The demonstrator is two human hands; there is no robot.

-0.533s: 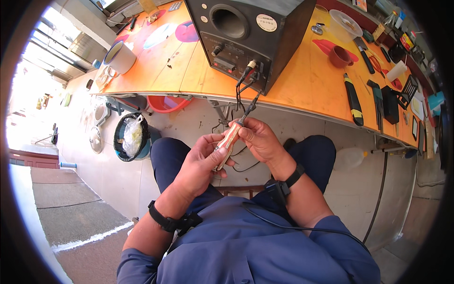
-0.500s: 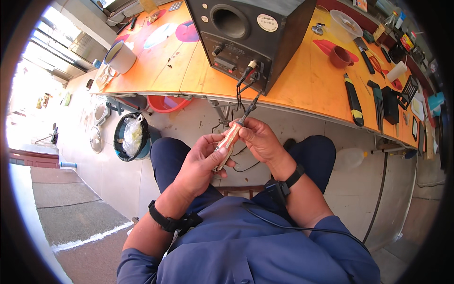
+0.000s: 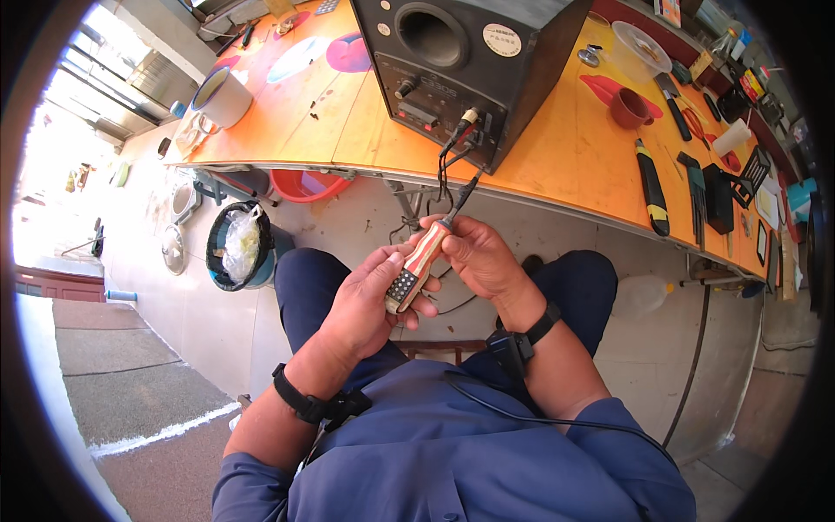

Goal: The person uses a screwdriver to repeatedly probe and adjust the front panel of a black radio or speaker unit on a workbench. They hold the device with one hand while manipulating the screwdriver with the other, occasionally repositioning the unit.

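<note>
In front of my lap I hold a pocket knife (image 3: pixel 423 259) with a striped, star-patterned handle. Its dark, narrow, pointed blade slants up toward the table edge. My left hand (image 3: pixel 355 304) is closed round the lower handle, with the thumb beside the starred part and fingertips showing past its far side. With thumb and fingers, my right hand (image 3: pixel 484 254) pinches the handle's upper end near the blade. Beyond the blade tip stands a black speaker (image 3: pixel 531 83) at the table's front edge, with black cables (image 3: pixel 445 170) plugged into it and hanging down.
On the orange table (image 3: pixel 348 130) lie a black-and-yellow utility knife (image 3: pixel 650 187), a brown cup (image 3: pixel 630 107) and a clear plastic bowl (image 3: pixel 642 45). A white pot (image 3: pixel 222 97) stands at left. Below are a lined bin (image 3: pixel 228 274) and a red basin (image 3: pixel 309 185).
The knife has turned in my hands, so the broad starred side of its handle now faces up. My left thumb has shifted up and left off the handle's middle.
</note>
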